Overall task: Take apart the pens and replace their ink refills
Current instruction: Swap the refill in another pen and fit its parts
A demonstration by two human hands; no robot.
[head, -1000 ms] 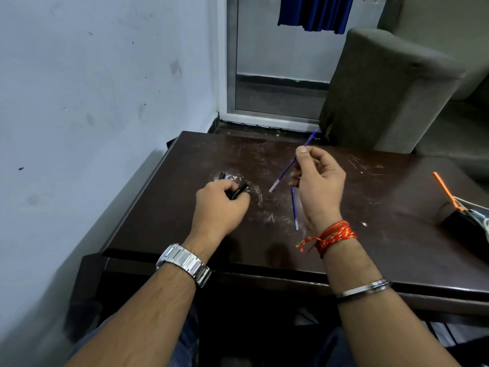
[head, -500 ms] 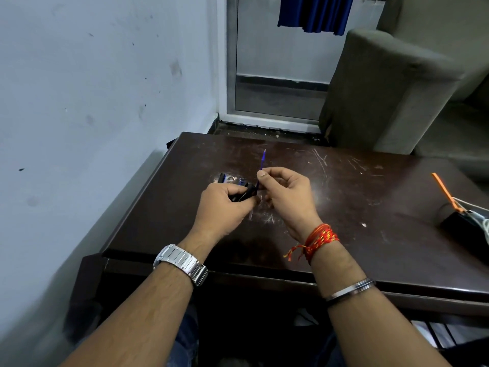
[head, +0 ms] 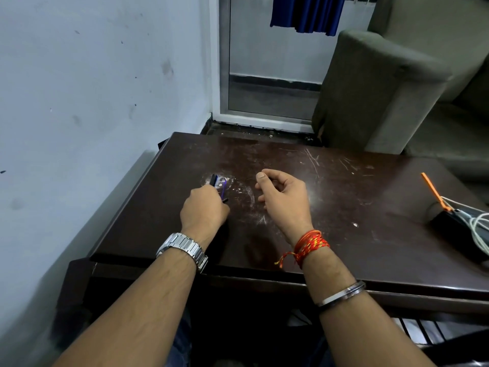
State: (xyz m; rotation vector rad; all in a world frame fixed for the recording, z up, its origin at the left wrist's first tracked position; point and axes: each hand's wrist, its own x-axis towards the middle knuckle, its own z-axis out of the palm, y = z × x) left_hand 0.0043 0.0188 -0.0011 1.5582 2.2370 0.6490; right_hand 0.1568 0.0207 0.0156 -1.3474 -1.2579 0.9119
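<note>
My left hand (head: 203, 207) rests on the dark brown table (head: 344, 234), closed around a black pen barrel (head: 213, 180) and a thin purple ink refill (head: 223, 189) that stick out past its fingers. The pen's black tip shows at the hand's right side. A small clear piece lies by the barrel on the table. To the right, my right hand (head: 284, 197) hovers just above the table with its fingers loosely curled and apart, holding nothing. The two hands are a short gap apart.
A black object with white cables and an orange strip (head: 434, 193) sits at the table's right edge. A grey armchair (head: 375, 96) stands behind the table. The pale wall (head: 92, 102) runs close along the table's left side.
My right hand passed the purple refill over to the pen in my left hand, let go and drew back to the right. My left hand moved slightly forward on the table.
</note>
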